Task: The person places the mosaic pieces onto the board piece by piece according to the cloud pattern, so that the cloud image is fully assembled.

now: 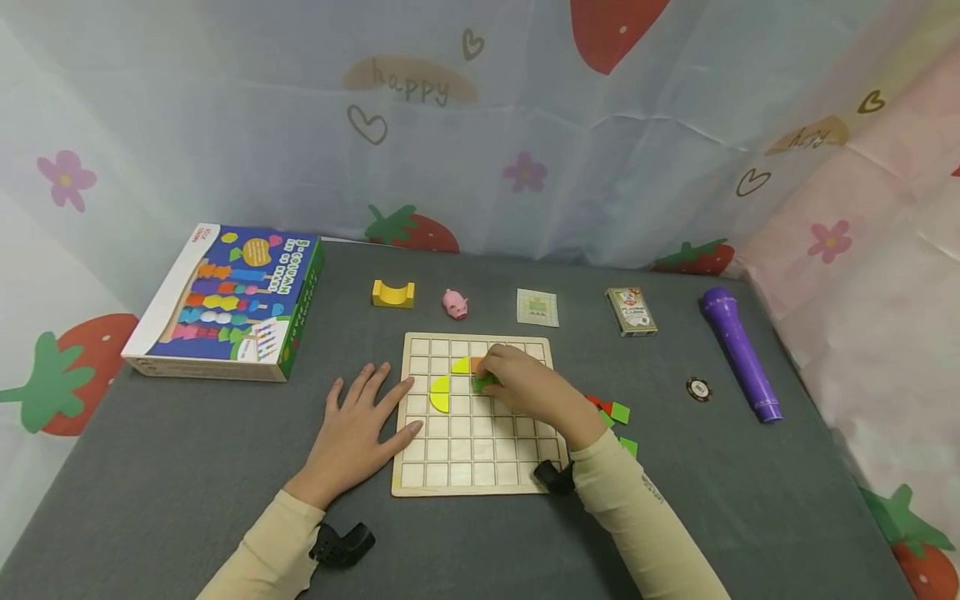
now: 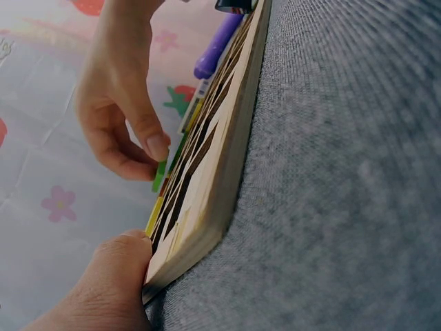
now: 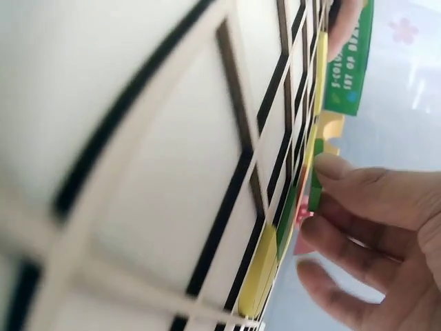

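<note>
A wooden grid board (image 1: 459, 478) lies flat on the grey table. My left hand (image 1: 358, 433) is spread along its left side, thumb and index fingertip at the edge. Over the board's upper middle, my right hand (image 1: 528, 387) pinches a green tile (image 3: 317, 176) between thumb and finger, tilted close above the grid in the left wrist view. Yellow rounded pieces (image 1: 440, 394) sit in cells left of that hand, and an orange piece (image 1: 475, 364) shows just at its fingertips. Another yellow piece (image 3: 258, 272) shows in the right wrist view; the right hand partly hides it in the head view.
Loose green tiles (image 1: 620, 412) and red ones lie right of the board, partly behind the right forearm. Behind it stand a yellow block (image 1: 393, 294), pink pig (image 1: 455, 304), printed card (image 1: 537, 307) and card pack (image 1: 632, 312). A box (image 1: 225, 300), chip (image 1: 699, 389) and purple microphone (image 1: 741, 354) flank these.
</note>
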The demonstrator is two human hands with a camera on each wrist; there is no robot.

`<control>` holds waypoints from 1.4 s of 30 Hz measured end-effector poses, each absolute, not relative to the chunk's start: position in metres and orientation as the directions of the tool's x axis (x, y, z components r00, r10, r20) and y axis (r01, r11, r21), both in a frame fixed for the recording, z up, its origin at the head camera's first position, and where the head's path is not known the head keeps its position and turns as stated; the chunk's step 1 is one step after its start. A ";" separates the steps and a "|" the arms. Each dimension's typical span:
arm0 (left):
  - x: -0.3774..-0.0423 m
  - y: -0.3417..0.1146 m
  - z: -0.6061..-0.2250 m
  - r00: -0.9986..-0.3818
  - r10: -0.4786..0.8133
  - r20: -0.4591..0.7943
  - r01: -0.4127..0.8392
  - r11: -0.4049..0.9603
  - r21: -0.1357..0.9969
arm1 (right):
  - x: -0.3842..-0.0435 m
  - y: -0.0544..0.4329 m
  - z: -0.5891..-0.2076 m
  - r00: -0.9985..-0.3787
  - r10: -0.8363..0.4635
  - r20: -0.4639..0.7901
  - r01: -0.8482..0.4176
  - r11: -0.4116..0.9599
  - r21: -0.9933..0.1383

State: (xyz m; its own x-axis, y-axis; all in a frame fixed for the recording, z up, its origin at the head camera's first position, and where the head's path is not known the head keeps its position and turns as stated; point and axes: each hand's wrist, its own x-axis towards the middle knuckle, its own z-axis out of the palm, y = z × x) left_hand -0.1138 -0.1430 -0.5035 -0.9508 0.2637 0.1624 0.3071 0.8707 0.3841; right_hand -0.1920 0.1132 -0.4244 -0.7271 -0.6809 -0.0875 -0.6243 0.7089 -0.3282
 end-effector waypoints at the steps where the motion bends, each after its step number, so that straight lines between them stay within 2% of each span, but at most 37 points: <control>1: -0.114 -0.143 -0.504 -0.951 0.264 0.163 0.307 0.871 0.382 | -0.192 0.112 -0.425 -0.728 -0.680 -0.090 -0.626 0.712 -0.318; 9: -0.114 -0.143 -0.504 -0.951 0.262 0.165 0.306 0.873 0.380 | -0.194 0.109 -0.429 -0.716 -0.693 -0.088 -0.650 0.706 -0.281; 26: -0.114 -0.143 -0.505 -0.947 0.261 0.189 0.316 0.870 0.378 | -0.194 0.114 -0.427 -0.730 -0.677 -0.088 -0.624 0.714 -0.317; 34: -0.113 -0.143 -0.507 -0.941 0.267 0.209 0.329 0.866 0.375 | -0.192 0.150 -0.410 -0.768 -0.640 -0.037 -0.596 0.735 -0.323; 38: -0.113 -0.143 -0.508 -0.940 0.268 0.210 0.331 0.865 0.377 | -0.189 0.178 -0.405 -0.806 -0.592 -0.011 -0.555 0.761 -0.336; 42: -0.113 -0.143 -0.507 -0.941 0.267 0.206 0.328 0.863 0.383 | -0.185 0.206 -0.405 -0.847 -0.531 -0.035 -0.486 0.799 -0.354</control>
